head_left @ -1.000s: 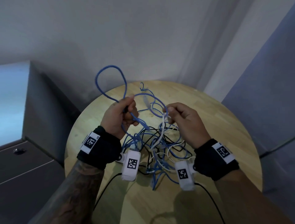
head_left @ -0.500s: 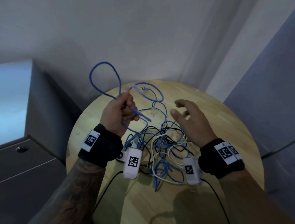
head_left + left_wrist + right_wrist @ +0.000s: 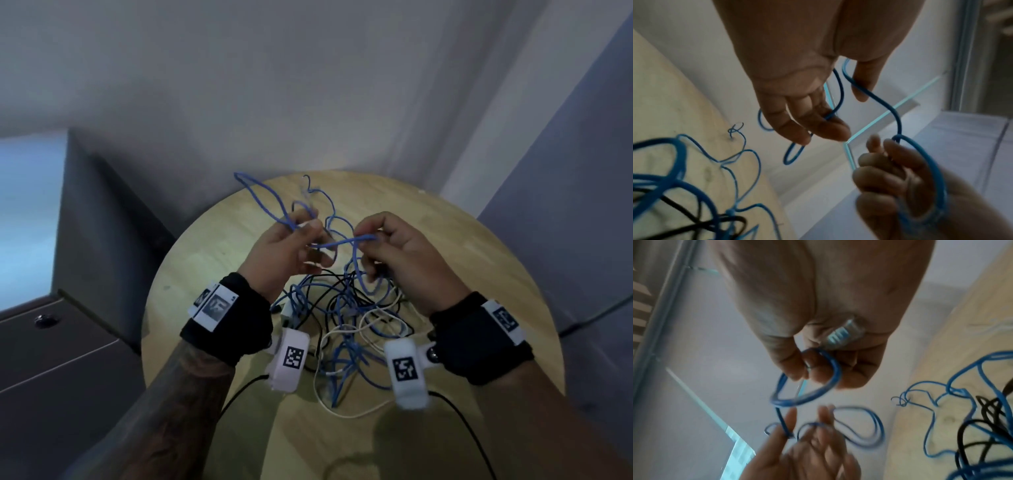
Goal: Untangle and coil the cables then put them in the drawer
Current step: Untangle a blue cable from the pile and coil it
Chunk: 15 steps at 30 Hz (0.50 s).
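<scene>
Head view: round wood table [image 3: 462, 260], pale walls [image 3: 308, 85], prob. grey cabinet [image 3: 68, 342] left.

cables [image 3: 346, 329] on table [image 3: 479, 260], drawer unit [image 3: 61, 342] left

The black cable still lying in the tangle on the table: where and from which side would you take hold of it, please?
Probably the black cable is best gripped at its arched stretch on the near left of the tangle, coming down from above on the left hand side. There it arcs over the bare round table and seems to have fewer blue cable strands over it. Its ends are hidden, so a pinch grip mid-length seems safest.
</scene>
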Tool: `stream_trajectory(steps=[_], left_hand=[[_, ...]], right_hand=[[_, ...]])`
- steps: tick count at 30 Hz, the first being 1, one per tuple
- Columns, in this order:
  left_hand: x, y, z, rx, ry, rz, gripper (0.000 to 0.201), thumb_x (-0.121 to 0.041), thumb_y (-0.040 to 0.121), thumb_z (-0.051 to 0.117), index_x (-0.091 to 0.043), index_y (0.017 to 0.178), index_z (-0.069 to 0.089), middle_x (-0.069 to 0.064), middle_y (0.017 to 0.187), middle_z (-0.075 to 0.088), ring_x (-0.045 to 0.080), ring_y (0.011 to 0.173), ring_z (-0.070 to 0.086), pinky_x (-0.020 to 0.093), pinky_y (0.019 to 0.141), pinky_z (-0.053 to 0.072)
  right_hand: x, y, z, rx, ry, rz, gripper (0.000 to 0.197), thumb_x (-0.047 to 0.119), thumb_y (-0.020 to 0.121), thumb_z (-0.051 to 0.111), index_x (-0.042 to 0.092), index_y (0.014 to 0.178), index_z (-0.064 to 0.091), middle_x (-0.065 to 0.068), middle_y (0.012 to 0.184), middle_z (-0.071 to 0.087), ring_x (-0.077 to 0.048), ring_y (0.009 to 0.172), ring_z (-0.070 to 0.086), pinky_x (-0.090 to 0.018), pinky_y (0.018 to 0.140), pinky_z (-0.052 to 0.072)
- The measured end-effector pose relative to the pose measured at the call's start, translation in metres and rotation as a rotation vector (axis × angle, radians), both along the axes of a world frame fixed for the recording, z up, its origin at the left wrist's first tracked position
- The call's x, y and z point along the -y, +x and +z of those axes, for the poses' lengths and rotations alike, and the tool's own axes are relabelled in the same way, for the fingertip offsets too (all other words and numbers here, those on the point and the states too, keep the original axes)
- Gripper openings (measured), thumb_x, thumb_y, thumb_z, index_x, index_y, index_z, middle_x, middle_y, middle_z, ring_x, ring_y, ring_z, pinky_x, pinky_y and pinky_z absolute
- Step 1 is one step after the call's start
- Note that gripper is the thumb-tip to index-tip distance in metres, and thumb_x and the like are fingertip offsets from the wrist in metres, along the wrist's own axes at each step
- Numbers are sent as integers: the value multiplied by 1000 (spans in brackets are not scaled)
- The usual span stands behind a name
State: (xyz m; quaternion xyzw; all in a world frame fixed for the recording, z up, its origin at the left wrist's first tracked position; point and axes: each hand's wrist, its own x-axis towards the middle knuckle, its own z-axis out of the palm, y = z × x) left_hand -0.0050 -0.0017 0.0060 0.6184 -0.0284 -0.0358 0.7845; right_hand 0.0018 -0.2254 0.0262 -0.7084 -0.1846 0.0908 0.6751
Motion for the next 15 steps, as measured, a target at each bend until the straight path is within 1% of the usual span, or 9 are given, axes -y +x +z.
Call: stream_trajectory(steps=[2, 4, 6, 8, 9, 11, 13, 14, 15], left_hand=[[5, -3, 4, -75, 117, 115, 31, -36, 106, 60, -11, 125, 63, 13, 122, 69, 27, 74, 71, 35, 65, 56], [3, -5, 9, -164, 264, 168, 46, -53, 103, 60, -12, 124, 66, 4, 128, 66, 29, 82, 75, 36, 64, 57], [0, -9, 14, -193, 458, 142, 59, -65, 100, 54, -12, 116, 72, 2, 118, 73, 29, 88, 76, 37, 70, 57], [4, -11, 16, -177, 521, 87, 69, -68, 101, 48, -6, 96, 76, 9, 97, 80, 26, 82, 74, 35, 74, 53], [8, -12, 16, -154, 490, 71, 69, -66, 102, 48, -4, 90, 76, 13, 91, 80, 26, 79, 73, 35, 73, 52], [16, -11, 12, -73, 383, 44, 54, -54, 105, 54, -4, 95, 73, 16, 94, 78, 26, 80, 73, 35, 72, 56], [21, -10, 3, -7, 298, 13, 33, -38, 105, 62, -6, 107, 70, 14, 96, 75, 26, 81, 73, 41, 72, 61], [22, -9, 0, 9, 278, 15, 26, -31, 104, 65, -6, 108, 69, 11, 88, 71, 24, 74, 70, 43, 72, 63], [23, -9, -3, 17, 274, 25, 23, -28, 103, 67, -5, 106, 70, 8, 77, 64, 21, 65, 64, 44, 70, 64]], right_hand=[[15, 3, 4, -58, 26, -24, 11, 7, 102, 57, 6, 110, 63, -6, 72, 44, -17, 59, 39, -29, 52, 35], [24, 8, 6, -93, 84, -81, 17, 7, 102, 54, 4, 113, 67, -5, 73, 44, -16, 58, 37, -28, 49, 29], [24, 14, 3, -105, 181, -208, 22, 5, 103, 51, 6, 118, 66, -10, 80, 58, -19, 62, 49, -29, 50, 37], [18, 15, -3, -179, 334, -247, 23, 2, 104, 47, 6, 119, 63, -18, 98, 71, -25, 78, 67, -31, 60, 50], [13, 14, -5, -203, 375, -221, 24, 0, 104, 45, 5, 119, 63, -21, 108, 74, -29, 90, 73, -32, 68, 55], [5, 7, -6, -154, 287, -132, 30, -3, 104, 45, 3, 119, 69, -16, 119, 77, -31, 112, 73, -33, 86, 59], [1, 0, -3, 10, 75, -41, 35, -3, 103, 48, 9, 120, 76, -4, 120, 78, -19, 120, 70, -33, 102, 54], [0, -4, -1, 89, -15, -12, 36, -3, 102, 50, 13, 121, 77, 2, 119, 78, -12, 120, 69, -33, 106, 52], [1, -6, 0, 150, -91, -19, 37, -2, 102, 52, 16, 121, 78, 8, 117, 78, -6, 118, 68, -33, 107, 50]])
